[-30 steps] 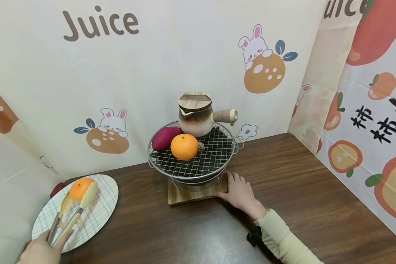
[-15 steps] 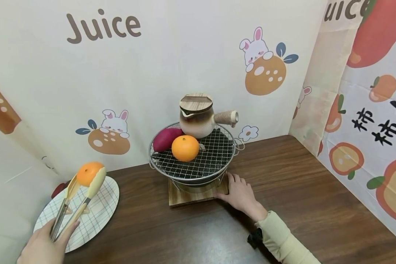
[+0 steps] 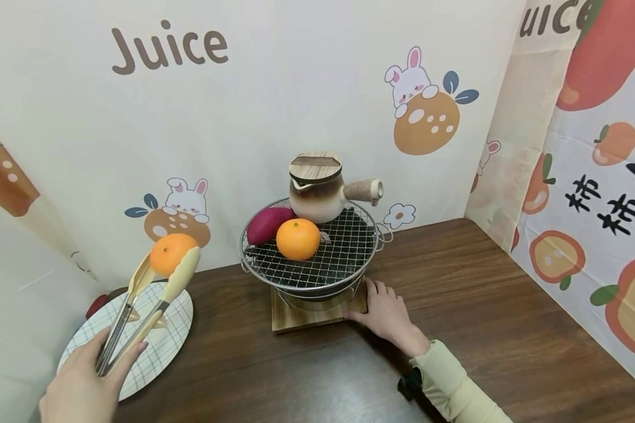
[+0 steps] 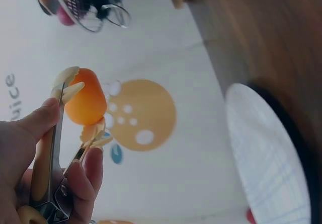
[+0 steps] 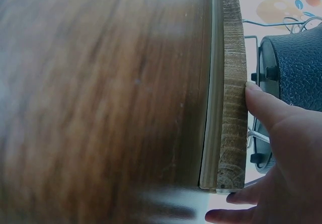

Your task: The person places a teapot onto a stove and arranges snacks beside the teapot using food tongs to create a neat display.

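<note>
In the head view my left hand [image 3: 84, 376] grips metal tongs [image 3: 181, 276] with cream-coloured tips. Between the tips sits an orange [image 3: 171, 252], raised above a white checked plate [image 3: 174, 332]; the left wrist view shows the tips on either side of the fruit. My right hand [image 3: 388, 315] holds the front right corner of a wooden board [image 3: 296, 318], thumb on its top and fingers along its side. A round black grill stove [image 5: 302, 68] stands on this board. Its wire mesh [image 3: 344, 247] bears a second orange [image 3: 298, 239], a purple sweet potato [image 3: 267, 225] and a lidded clay teapot [image 3: 317, 200].
Small tan pieces [image 3: 159, 322] lie on the plate. A red object [image 3: 96, 305] shows partly behind it. The teapot's cord-wrapped handle [image 3: 361, 190] points right. Printed cloth walls [image 3: 275, 88] enclose the dark wooden table [image 3: 233, 352] at the back and sides.
The left hand has lifted the orange off the plate with the tongs and moved it up and to the right. The right hand stays at the board's corner.
</note>
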`<state>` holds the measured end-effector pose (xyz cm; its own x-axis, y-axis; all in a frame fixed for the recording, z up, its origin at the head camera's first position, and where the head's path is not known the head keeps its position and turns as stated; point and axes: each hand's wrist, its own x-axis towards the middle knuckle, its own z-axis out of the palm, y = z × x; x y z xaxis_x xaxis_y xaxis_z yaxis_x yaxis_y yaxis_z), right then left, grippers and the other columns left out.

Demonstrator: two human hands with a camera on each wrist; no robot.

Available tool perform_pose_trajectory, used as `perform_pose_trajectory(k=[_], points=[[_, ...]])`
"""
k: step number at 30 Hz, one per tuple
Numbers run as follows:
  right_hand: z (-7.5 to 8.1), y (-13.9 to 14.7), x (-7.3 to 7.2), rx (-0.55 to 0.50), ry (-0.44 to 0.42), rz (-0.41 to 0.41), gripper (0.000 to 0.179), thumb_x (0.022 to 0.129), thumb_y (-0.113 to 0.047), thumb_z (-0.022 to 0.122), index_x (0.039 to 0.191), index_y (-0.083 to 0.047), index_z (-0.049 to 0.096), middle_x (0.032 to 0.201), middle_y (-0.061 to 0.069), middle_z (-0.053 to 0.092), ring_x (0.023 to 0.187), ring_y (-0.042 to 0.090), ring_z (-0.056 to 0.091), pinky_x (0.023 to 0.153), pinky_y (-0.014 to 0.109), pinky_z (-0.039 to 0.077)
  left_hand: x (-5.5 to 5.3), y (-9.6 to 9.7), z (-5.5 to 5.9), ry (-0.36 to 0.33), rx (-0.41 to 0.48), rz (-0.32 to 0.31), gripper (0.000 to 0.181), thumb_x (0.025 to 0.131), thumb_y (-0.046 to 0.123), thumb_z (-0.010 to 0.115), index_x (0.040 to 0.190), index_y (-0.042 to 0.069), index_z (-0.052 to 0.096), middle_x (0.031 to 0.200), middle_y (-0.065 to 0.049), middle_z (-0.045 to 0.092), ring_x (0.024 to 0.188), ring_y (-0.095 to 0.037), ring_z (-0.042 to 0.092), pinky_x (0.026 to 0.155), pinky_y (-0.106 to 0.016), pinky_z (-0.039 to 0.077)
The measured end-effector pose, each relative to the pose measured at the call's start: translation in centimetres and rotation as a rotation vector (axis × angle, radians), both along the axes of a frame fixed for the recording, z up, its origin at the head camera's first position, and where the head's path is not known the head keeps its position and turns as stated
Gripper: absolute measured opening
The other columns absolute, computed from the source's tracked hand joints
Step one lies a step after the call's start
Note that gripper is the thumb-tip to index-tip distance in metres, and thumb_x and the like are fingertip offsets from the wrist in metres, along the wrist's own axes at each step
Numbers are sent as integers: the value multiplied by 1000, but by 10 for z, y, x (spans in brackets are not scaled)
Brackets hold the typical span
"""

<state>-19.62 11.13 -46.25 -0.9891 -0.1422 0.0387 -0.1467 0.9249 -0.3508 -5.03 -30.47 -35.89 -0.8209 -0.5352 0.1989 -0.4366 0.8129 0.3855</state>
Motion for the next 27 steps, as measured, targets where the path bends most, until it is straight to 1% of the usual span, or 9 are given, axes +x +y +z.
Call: perform_pose_trajectory(k=[5, 9, 10, 14, 15, 19, 22, 25, 27], points=[[0, 1, 1, -4, 10, -2, 98, 77, -66, 69, 143, 2, 44, 139, 23, 53, 122, 45, 54, 94, 59, 47, -2, 15, 13, 24, -17, -69, 74, 86, 53, 67, 140, 5, 50, 133, -31, 55, 115, -53, 53, 78, -66, 41], [-1, 1, 2, -10, 4, -7, 98, 77, -66, 69, 143, 1, 43, 140, 23, 53, 123, 45, 53, 94, 59, 46, 0, 27, 19, 77, -56, -149, 70, 86, 48, 70, 137, 4, 52, 129, -30, 57, 112, -50, 55, 79, -63, 42], [-1, 1, 2, -14, 2, -7, 97, 78, -66, 69, 143, 1, 43, 140, 23, 52, 123, 45, 53, 94, 59, 46, 0, 30, 20, 100, -64, -168, 69, 86, 47, 71, 136, 3, 53, 128, -30, 58, 112, -49, 56, 79, -63, 42], [-1, 1, 1, -23, -14, -11, 98, 78, -66, 68, 145, 1, 42, 141, 23, 51, 125, 46, 51, 95, 60, 45, 1, 41, 26, 144, -87, -229, 68, 85, 45, 72, 136, 5, 54, 127, -27, 59, 113, -46, 56, 79, -62, 42], [-1, 1, 1, -24, -15, -10, 98, 78, -66, 68, 145, 1, 42, 142, 23, 51, 126, 46, 51, 95, 60, 45, 1, 44, 28, 167, -87, -245, 68, 83, 44, 75, 136, 6, 55, 126, -26, 60, 114, -45, 56, 80, -61, 42], [-2, 1, 1, -23, -14, -10, 97, 78, -65, 69, 145, 1, 42, 141, 23, 51, 125, 46, 51, 95, 60, 45, -1, 57, 36, 190, -113, -305, 71, 79, 44, 78, 135, 6, 56, 121, -24, 63, 107, -44, 60, 78, -59, 45], [-2, 2, 0, -21, -13, -9, 97, 78, -65, 69, 144, 1, 42, 141, 23, 51, 125, 46, 52, 95, 60, 45, 0, 69, 41, 207, -136, -344, 71, 77, 44, 80, 134, 7, 58, 116, -21, 66, 98, -41, 63, 75, -59, 47], [-2, 1, 0, -19, -12, -8, 97, 79, -65, 68, 144, 1, 42, 141, 23, 51, 125, 45, 52, 95, 60, 45, -1, 80, 47, 245, -143, -395, 70, 74, 42, 83, 132, 10, 59, 112, -17, 67, 91, -37, 65, 73, -58, 50], [-2, 2, 1, -17, -6, -9, 97, 79, -66, 68, 144, 1, 43, 141, 23, 51, 125, 45, 52, 95, 60, 46, -2, 88, 50, 273, -144, -432, 69, 74, 41, 84, 132, 12, 60, 112, -14, 68, 92, -35, 66, 74, -58, 51]])
